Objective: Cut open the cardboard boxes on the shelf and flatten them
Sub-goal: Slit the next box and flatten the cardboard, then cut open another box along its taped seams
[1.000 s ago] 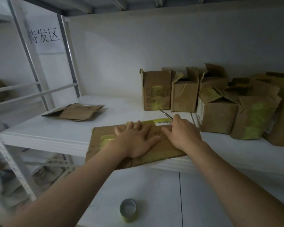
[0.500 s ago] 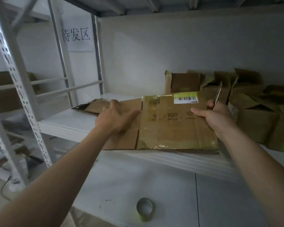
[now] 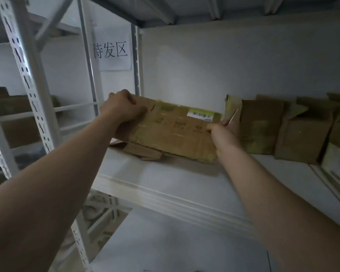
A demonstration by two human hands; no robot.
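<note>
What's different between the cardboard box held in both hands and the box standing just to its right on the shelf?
The held box is pressed flat; the standing box has its full boxy shape. The held box is gripped by the left hand and right hand and tilted; the standing box sits upright on the shelf, untouched. Both are brown cardboard with yellowish tape.

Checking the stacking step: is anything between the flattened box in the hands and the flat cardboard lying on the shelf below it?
Nothing visible does. The flattened box, gripped by the left hand and right hand, hangs partly over the flat cardboard on the shelf; the upright boxes stand off to its right.
</note>
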